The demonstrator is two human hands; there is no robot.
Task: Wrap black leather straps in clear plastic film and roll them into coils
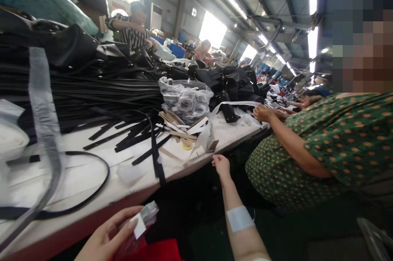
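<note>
**Packet in my left hand, right hand by the tabletop's edge**

My left hand is clamped on a small clear packet, low in front of me, off the near edge of the tabletop. My thumb lies over a white card at the packet, and red material shows just below.

My right hand is well apart from the left, its fingers curled in beside the tabletop's edge; I cannot tell whether anything is between them. A little brownish piece sits just above those fingers, on the edge. A pale blue patch is on my right forearm.

On the tabletop, a thick spread of black straps covers the left and middle, with loose strap ends fanned towards me and one black strap drooping over the edge. Near these lie a clear bag, cardboard strips and a yellow ring.

On my right stands a co-worker in a green dotted top, both hands raised at the end of a pale strip. Someone in a striped shirt is across the pile.
</note>
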